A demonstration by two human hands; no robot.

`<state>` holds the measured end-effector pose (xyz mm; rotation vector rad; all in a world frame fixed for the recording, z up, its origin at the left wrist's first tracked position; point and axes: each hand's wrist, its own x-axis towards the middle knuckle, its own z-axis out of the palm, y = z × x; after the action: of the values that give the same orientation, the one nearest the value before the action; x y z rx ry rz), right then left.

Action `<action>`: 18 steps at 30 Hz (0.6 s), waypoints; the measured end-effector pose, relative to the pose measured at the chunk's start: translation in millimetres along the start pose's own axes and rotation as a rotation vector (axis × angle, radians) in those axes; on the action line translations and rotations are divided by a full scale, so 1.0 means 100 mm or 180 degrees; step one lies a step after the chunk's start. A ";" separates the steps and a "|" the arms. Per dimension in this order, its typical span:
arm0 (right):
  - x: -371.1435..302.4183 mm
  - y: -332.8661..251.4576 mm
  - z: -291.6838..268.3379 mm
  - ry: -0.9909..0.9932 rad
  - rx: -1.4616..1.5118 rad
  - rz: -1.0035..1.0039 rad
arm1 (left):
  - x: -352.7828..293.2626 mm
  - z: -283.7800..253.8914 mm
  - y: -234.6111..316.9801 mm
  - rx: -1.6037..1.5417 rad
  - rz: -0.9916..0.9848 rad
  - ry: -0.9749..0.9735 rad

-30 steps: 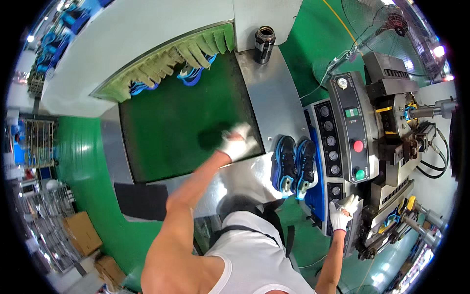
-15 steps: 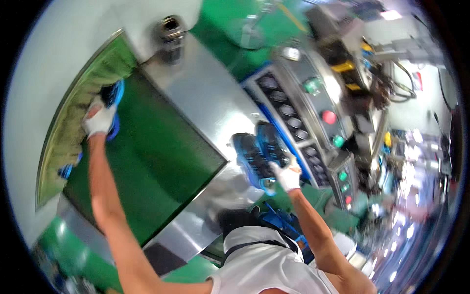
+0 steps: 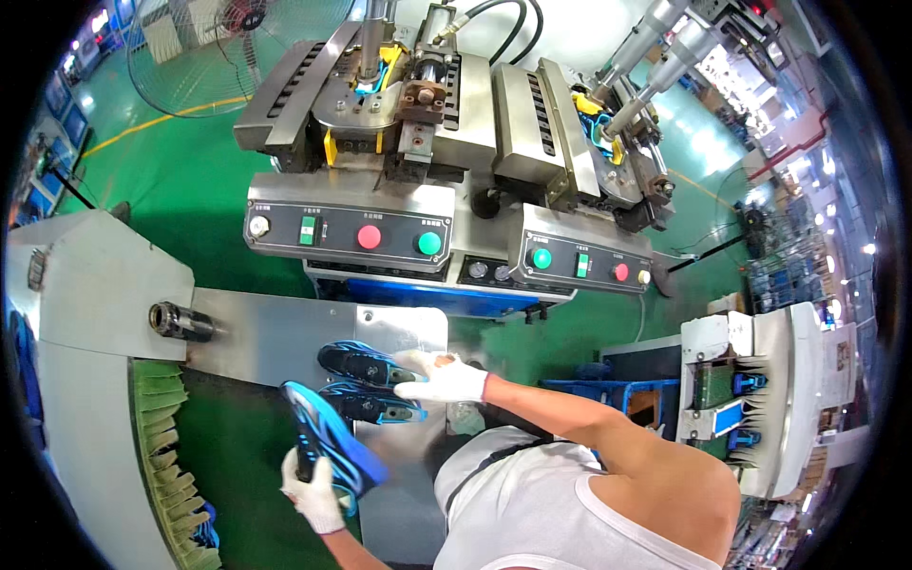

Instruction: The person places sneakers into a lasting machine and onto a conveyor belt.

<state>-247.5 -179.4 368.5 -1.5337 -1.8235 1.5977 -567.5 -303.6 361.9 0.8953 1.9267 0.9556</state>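
My left hand point(image 3: 312, 490), in a white glove, grips a blue-and-black shoe upper point(image 3: 332, 439), held tilted above the green conveyor belt point(image 3: 228, 456) beside the metal table. Two more such uppers lie side by side on the table, black undersides up: a farther upper point(image 3: 353, 362) and a nearer upper point(image 3: 366, 407). My right hand point(image 3: 446, 378), also gloved, closes its thumb and fingers around the right end of the farther one. Its thumb reaches between the two, close to the nearer one. The glove hides their right ends partly.
A dark metal cylinder point(image 3: 180, 321) lies at the far left of the steel tabletop point(image 3: 271, 328). Beyond stands a two-station press with button panels point(image 3: 351, 233). Green flaps point(image 3: 161, 432) hang at a machine opening on the left. Another flapped machine point(image 3: 779, 399) stands right.
The view has swung toward the press. My left hand has brought a shoe upper from the flapped opening back toward the table. My right hand stays at the pair there.
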 end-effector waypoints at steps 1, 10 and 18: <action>-0.03 0.13 -0.03 -0.0100 0.0301 -0.0183 | -0.19 0.22 0.25 -0.0615 0.0275 0.0028; -0.49 -0.03 -0.91 -0.1368 0.4401 0.0279 | 0.15 1.40 1.68 -0.0707 0.1419 -0.0863; -0.69 0.98 -2.43 -0.0355 0.4705 -0.0285 | 0.18 2.47 2.05 -0.2027 0.0434 -0.0657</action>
<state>14.7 -118.4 400.9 -0.6069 -0.3000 2.1085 -312.4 -120.7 431.0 0.7107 1.2743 1.3894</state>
